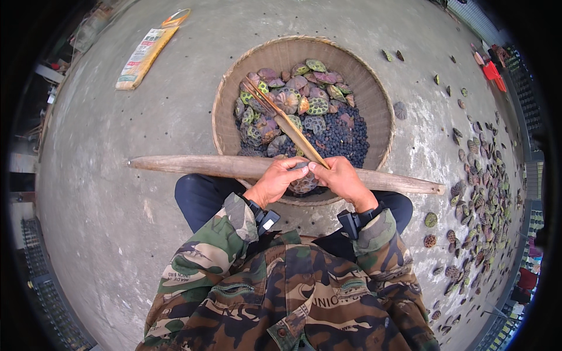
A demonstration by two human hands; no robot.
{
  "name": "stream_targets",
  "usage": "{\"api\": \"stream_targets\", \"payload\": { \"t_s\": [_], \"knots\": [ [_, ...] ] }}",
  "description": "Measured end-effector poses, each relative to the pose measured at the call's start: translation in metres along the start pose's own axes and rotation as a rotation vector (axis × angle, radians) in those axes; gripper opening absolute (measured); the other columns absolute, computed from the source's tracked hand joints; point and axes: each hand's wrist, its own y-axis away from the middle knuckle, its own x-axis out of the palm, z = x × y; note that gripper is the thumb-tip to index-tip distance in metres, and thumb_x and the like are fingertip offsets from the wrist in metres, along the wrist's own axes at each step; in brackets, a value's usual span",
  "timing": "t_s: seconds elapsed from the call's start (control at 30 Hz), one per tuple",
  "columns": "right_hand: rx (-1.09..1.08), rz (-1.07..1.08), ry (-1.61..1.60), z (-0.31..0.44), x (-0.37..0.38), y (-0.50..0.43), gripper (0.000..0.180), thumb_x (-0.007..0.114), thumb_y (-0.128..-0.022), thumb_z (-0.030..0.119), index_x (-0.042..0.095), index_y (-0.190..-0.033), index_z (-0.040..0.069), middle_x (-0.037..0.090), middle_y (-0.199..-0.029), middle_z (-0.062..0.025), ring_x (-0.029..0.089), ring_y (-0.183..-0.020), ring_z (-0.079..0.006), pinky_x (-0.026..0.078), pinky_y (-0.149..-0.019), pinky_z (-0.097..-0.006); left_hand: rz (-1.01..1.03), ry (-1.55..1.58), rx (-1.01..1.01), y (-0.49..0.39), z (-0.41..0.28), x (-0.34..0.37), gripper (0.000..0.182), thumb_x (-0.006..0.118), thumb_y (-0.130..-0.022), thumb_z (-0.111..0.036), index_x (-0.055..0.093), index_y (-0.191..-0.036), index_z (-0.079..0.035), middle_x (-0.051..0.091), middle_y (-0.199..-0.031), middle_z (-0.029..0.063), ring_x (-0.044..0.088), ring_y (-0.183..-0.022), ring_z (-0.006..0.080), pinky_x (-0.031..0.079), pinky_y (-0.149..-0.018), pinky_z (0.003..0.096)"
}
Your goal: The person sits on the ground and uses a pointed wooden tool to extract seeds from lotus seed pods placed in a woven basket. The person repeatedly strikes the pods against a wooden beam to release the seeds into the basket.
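Observation:
A round woven basket [371,94] stands before me, holding a heap of lotus seed pods [287,101] and many loose dark lotus seeds [351,134]. Across its near rim and my knees lies a flat wooden carrying pole [206,165]. My left hand [276,177] grips a brownish lotus pod [303,183] over the near part of the basket; its fingers hide part of the pod. Against the same pod are the fingertips of my right hand [340,175], which also keeps a split bamboo stick [296,130] in its grip. The stick's forked prongs point up and left over the heap.
Many seed pods [487,206] lie scattered over the concrete floor [109,184] to the right. One purple pod [400,110] rests just outside the basket. A printed yellow-and-white sack [147,57] lies far left. A red plastic object [494,75] is at the far right.

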Motion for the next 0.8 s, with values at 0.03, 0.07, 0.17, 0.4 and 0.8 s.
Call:
{"api": "stream_targets", "payload": {
  "t_s": [0.03,0.07,0.17,0.4,0.8],
  "knots": [
    [0.072,0.003,0.0,0.002,-0.001,0.001,0.046,0.076,-0.104,0.041,0.074,-0.083,0.0,0.06,-0.066,0.002,0.05,-0.058,-0.007,0.038,-0.052,-0.0275,0.006,-0.002,-0.015,-0.001,0.001,0.0,0.024,0.069,-0.108,-0.013,0.074,-0.128,0.0,0.072,-0.12,0.0023,0.064,-0.111,0.0111,0.049,-0.1,0.0298],
    [0.114,0.006,-0.014,0.003,-0.002,0.0,0.048,0.077,-0.103,0.043,0.074,-0.082,0.0,0.059,-0.065,0.002,0.05,-0.057,-0.0073,0.038,-0.051,-0.0277,0.006,-0.005,-0.031,-0.002,0.002,0.0,0.024,0.069,-0.108,-0.012,0.074,-0.128,0.0,0.073,-0.121,0.0024,0.064,-0.112,0.0112,0.049,-0.101,0.03],
    [0.16,0.009,-0.004,0.004,-0.004,-0.004,0.054,0.078,-0.1,0.049,0.074,-0.082,-0.002,0.06,-0.064,0.0002,0.05,-0.054,-0.0084,0.037,-0.049,-0.029,-0.012,-0.093,-0.099,-0.01,0.004,-0.005,0.025,0.069,-0.106,-0.012,0.074,-0.128,0.001,0.073,-0.12,0.0024,0.064,-0.11,0.0117,0.049,-0.1,0.0314],
    [0.289,0.199,-0.174,-0.011,-0.015,-0.009,0.044,0.08,-0.1,0.044,0.069,-0.084,0.004,0.056,-0.065,0.0039,0.044,-0.049,-0.0055,0.03,-0.043,-0.0263,0.048,0.094,-0.276,-0.012,0.01,-0.013,0.032,0.065,-0.108,-0.015,0.068,-0.134,0.004,0.075,-0.121,0.0074,0.073,-0.106,0.0158,0.058,-0.095,0.0329],
    [0.23,-0.245,-0.171,-0.017,-0.043,-0.001,0.041,0.082,-0.099,0.038,0.075,-0.101,-0.002,0.055,-0.071,0.0042,0.045,-0.062,-0.0076,0.037,-0.054,-0.0305,-0.089,0.427,-0.305,-0.023,0.008,-0.02,0.027,0.058,-0.11,-0.018,0.066,-0.129,0.0,0.075,-0.126,0.0143,0.074,-0.114,0.0273,0.061,-0.099,0.045]
  ]
}}
